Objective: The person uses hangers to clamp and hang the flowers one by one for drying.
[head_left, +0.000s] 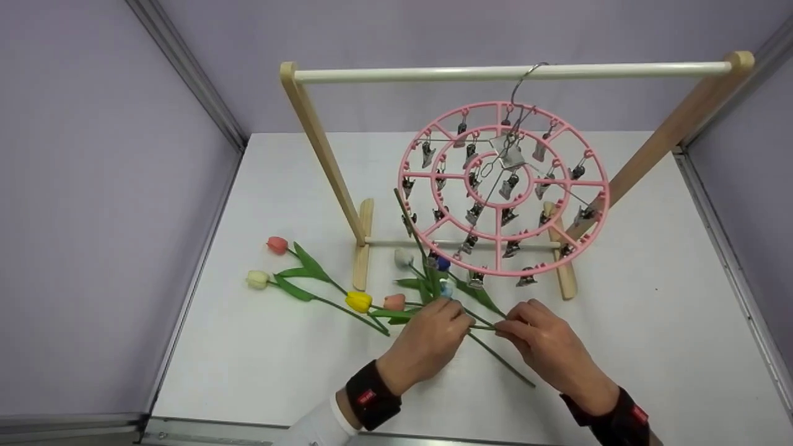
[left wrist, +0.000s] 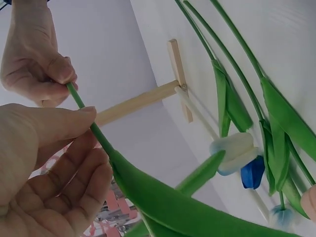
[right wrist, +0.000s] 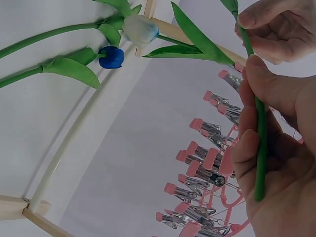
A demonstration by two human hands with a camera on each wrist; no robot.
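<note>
both hands pinch one thin green stem (head_left: pixel 486 327), smooth and plastic-looking, low over the white tabletop (head_left: pixel 650 322) in front of the rack. the left hand (head_left: pixel 427 344) curls its thumb and fingers round the stem just beside the right hand (head_left: pixel 545 347), which grips it along its curled fingers; the two hands nearly touch. in the left wrist view a broad, glossy leaf (left wrist: pixel 168 197) springs from the stem below the fingers.

around it lie artificial tulips, seven heads countable in the head view: a red one (head_left: pixel 277 245), a cream one (head_left: pixel 257 279), a yellow one (head_left: pixel 359 301), a salmon one (head_left: pixel 394 301), a white one (head_left: pixel 403 257), a dark blue one (head_left: pixel 443 263) and a pale blue one (head_left: pixel 446 288). which bloom belongs to the held stem is hard to tell, as stems and leaves cross under the left hand.

behind stands a wooden rack (head_left: pixel 322 155) with a round pale rail. from it hangs a pink plastic ring hanger (head_left: pixel 502 189) of three concentric circles, carrying many small metal clips, too crowded to count. both wrists wear black bands, cut off at the bottom edge.
</note>
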